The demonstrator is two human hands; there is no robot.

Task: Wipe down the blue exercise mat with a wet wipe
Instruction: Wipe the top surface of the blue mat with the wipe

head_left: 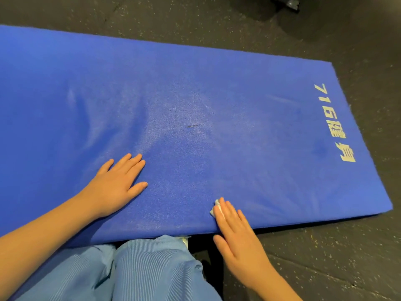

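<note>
The blue exercise mat [195,94] lies flat on the dark speckled floor [325,257], and we see its near long edge just in front of the person's light blue trousers [141,268]. The wet wipe [214,208] sits on the mat close to that edge, pressed under the straight fingers of the right hand [240,237]; we make out only a crumpled white corner. The left hand [115,185] rests flat on the mat further left, fingers straight, holding nothing. Pale lettering [335,122] runs along the right end. The mat's left end is cut off, and we cannot identify the dark object [286,3] at the top edge
</note>
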